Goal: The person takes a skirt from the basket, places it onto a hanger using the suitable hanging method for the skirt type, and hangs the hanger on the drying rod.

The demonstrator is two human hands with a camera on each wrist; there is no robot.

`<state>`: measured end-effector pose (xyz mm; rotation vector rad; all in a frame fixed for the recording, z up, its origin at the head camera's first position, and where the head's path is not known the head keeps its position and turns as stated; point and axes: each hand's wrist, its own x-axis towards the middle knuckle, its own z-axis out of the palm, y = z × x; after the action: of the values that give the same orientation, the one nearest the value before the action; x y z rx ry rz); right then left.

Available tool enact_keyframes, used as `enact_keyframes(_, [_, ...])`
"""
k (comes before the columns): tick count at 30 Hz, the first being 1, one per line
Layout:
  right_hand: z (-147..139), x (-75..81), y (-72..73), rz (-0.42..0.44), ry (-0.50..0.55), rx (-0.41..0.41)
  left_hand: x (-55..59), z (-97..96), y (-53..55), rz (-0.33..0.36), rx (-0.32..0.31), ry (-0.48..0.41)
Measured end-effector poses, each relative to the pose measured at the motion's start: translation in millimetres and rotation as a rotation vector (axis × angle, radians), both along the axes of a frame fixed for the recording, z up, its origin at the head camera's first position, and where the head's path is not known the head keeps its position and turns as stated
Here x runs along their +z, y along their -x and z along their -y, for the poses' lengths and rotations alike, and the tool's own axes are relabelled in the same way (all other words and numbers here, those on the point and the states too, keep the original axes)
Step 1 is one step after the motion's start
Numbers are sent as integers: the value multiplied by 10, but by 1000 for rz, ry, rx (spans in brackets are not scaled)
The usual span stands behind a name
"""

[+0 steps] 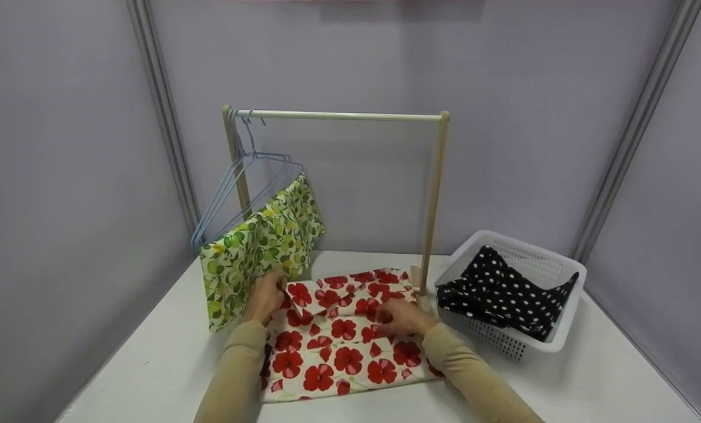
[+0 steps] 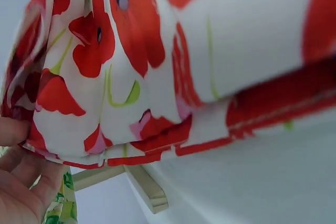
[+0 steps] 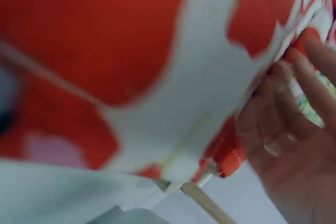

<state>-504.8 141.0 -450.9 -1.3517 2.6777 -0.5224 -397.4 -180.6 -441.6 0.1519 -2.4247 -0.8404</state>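
A white cloth with red flowers (image 1: 338, 358) lies spread and partly folded on the table between both hands. My left hand (image 1: 266, 295) is at its far left corner. In the left wrist view, the thumb (image 2: 11, 131) lies over the cloth's edge and the fingers under it, pinching it. My right hand (image 1: 406, 317) is over the cloth's right side, thumb and fingertips brought together at a fold. In the right wrist view its fingers (image 3: 273, 95) lie along the cloth's edge. Just beyond the left hand hangs a green lemon-print cloth (image 1: 262, 241).
A wooden rack with a metal rail (image 1: 344, 116) stands behind the cloth. Several blue hangers (image 1: 224, 188) hang at its left end, one bearing the green cloth. To the right, a white plastic basket (image 1: 569, 317) holds a black polka-dot cloth (image 1: 509, 291).
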Motion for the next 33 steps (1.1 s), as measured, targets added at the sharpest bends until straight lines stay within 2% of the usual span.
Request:
enact_keyframes(2, [-22, -8, -44, 23, -12, 1, 7, 11, -12, 33, -27, 1])
enact_keyframes(5, [-43, -1, -90, 61, -1, -76, 2, 29, -22, 87, -55, 45])
enact_keyframes(9, [-66, 22, -124, 94, -42, -164, -35, 45, -27, 112, -80, 160])
enact_keyframes(13, [-82, 65, -203, 49, -193, -207, -71, 55, -23, 49, -101, 275])
enact_keyframes(15, [-78, 88, -272, 14, -256, -204, -76, 61, -17, -3, -92, 290])
enact_keyframes(17, [-62, 111, -351, -23, -283, -203, -75, 64, -7, -42, -74, 248])
enact_keyframes(20, [-45, 118, -447, -52, -264, -217, -73, 63, 5, -82, -29, 137])
enact_keyframes(23, [-48, 78, -497, -82, -207, -265, -79, 62, 8, -76, 3, 27])
enact_keyframes(25, [-69, 37, -509, -94, -177, -308, -80, 62, -1, -42, 29, -10])
enact_keyframes(28, [-117, 0, -483, -71, -153, -373, -71, 67, -12, 53, 46, -79])
enact_keyframes(30, [-152, 2, -430, -5, -157, -393, -56, 67, -14, 110, 44, -128])
enact_keyframes(33, [-191, 29, -329, 110, -137, -377, -34, 81, -7, 149, 17, -127])
